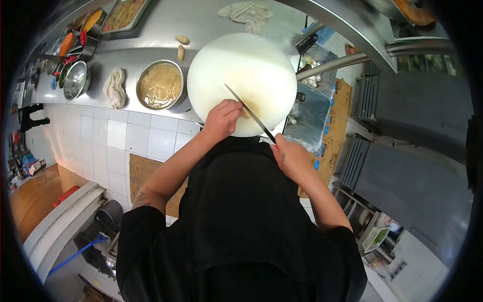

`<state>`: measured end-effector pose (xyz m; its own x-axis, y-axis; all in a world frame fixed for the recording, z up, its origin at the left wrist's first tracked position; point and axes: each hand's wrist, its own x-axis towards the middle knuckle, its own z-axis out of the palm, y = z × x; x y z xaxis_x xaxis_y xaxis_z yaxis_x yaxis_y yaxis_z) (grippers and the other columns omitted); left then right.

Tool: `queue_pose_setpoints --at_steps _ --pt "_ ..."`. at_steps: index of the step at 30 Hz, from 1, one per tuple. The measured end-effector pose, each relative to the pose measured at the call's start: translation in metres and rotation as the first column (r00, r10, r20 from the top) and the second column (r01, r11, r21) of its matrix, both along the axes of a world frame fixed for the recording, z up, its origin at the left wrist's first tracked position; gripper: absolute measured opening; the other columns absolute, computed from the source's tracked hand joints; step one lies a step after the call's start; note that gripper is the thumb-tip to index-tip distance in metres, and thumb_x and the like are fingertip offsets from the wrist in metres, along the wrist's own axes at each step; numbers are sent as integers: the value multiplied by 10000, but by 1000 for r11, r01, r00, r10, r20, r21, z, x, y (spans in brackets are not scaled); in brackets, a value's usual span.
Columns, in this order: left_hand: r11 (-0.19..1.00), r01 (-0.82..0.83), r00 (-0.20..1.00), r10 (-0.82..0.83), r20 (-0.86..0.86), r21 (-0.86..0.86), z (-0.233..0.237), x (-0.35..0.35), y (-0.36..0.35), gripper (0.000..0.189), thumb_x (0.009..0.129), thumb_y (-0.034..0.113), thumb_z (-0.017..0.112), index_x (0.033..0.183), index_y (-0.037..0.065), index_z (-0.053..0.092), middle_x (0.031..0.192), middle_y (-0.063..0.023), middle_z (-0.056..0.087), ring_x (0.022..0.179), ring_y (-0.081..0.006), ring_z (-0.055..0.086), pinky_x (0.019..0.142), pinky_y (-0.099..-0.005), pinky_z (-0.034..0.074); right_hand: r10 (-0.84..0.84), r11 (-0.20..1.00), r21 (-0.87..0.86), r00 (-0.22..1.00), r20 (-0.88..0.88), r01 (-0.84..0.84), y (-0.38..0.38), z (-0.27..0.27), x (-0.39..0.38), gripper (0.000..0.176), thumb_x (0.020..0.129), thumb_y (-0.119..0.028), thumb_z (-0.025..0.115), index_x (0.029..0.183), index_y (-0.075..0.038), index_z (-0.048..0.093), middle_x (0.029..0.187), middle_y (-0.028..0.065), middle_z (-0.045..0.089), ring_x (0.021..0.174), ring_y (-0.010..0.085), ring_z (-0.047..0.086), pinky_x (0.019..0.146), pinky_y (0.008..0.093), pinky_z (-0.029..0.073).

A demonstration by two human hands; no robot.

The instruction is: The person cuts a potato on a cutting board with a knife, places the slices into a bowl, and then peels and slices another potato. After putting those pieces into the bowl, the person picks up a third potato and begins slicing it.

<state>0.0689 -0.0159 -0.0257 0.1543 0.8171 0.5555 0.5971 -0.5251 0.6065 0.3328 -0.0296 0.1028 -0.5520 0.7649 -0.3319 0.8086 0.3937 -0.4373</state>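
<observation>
On the round white cutting board (226,60), my right hand (293,157) is closed around the black handle of a kitchen knife (260,122). The blade slants up and to the left, passing just beside the fingertips of my left hand (223,120). Those left fingers are bent and pressed together low on the board. Whatever they hold is mostly hidden by the fingers and blade. A tan patch of small bits or stain (251,108) shows right of the blade. Two small pale-yellow peeled pieces (182,39) lie on the steel counter left of the board.
Left of the board stands a steel pot (142,98) of pale strips in liquid. Beyond it are a crumpled cloth (115,89), a steel bowl (76,80) and a tray of chopped food (125,15). Another cloth (246,14) lies behind the board. A plastic-lined bin (312,113) stands at right.
</observation>
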Motion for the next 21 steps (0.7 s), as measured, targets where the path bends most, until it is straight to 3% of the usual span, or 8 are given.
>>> queue_pose_setpoints --at_steps 2,5,8,14,21 --pt "1000 -6 1000 6 -5 19 0 0 0 291 700 -142 690 919 47 717 1041 -81 725 977 -309 715 815 -405 601 -28 997 -78 999 33 30 -4 9 5 213 1080 -198 612 1153 -32 500 772 255 713 791 511 712 709 620 542" --pt "1000 1 1000 -1 6 2 0 0 1 293 700 -142 689 921 48 718 1038 -81 725 968 -309 717 811 -404 603 -24 999 -48 1000 -19 23 5 -47 -11 206 1083 -196 608 1152 -35 500 780 254 719 787 516 709 709 624 539" --pt "1000 -9 1000 9 17 2 0 -1 0 296 699 -143 691 924 47 719 1038 -81 725 966 -311 717 810 -404 605 -37 998 -46 999 -7 36 22 -56 -32 203 1086 -196 601 1153 -32 501 785 257 720 790 510 713 709 624 539" --pt "1000 -10 1000 10 17 16 -2 1 -1 298 696 -148 693 923 44 718 1045 -80 725 969 -307 717 806 -403 605 -21 997 -69 997 73 26 5 3 -5 206 1089 -205 598 1122 -32 492 787 271 716 796 510 718 718 627 546" --pt "1000 -12 999 12 30 -3 1 -3 1 294 704 -154 689 916 48 720 1041 -77 723 963 -306 712 790 -404 599 -68 995 -82 997 -28 65 21 -63 -33 211 1088 -214 600 1130 -30 505 787 279 712 795 515 714 720 631 544"
